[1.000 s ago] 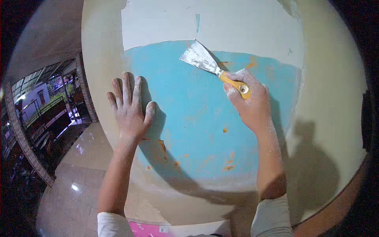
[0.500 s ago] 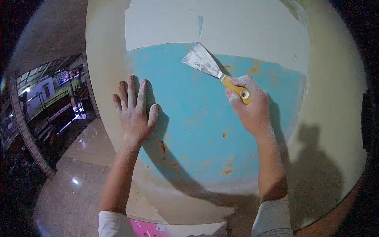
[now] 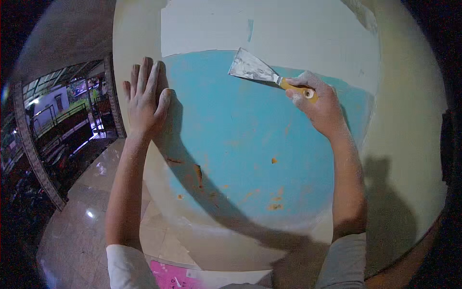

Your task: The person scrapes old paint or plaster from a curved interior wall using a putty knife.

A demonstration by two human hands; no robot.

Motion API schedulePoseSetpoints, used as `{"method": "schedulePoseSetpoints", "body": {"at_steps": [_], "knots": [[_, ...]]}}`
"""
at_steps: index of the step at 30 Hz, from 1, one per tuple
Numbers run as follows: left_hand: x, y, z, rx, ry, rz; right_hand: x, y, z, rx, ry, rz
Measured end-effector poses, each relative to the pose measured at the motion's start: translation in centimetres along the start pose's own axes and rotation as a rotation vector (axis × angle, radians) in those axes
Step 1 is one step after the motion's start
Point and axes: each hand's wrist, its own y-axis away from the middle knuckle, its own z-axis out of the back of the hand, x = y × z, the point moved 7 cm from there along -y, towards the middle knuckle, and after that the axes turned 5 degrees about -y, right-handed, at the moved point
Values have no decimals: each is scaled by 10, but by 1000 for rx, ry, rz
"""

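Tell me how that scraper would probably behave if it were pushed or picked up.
The scraper has a broad, thin-looking metal blade, so it would likely be springy rather than floppy. Pale powder on the right hand could make the yellow handle somewhat slippery. Laid down, that wide, flat blade should probably prevent rolling.

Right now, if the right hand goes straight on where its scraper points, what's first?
Likely the white coat, at its lower edge, up and left of the scraper in the right hand; depth is hard to judge.
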Motion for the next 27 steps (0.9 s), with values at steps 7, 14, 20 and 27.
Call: {"method": "schedulePoseSetpoints", "body": {"at_steps": [7,14,20,27], "knots": [[-5,5,-4,35,-48,37,-4,-16,15,52,76,58],[-7,6,-5,41,-61,43,5,-27,20,98,85,53],[-1,8,-3,14,-41,42,12,-31,20,122,89,62],[-4,6,1,21,-35,43,9,-36,26,128,84,68]]}}
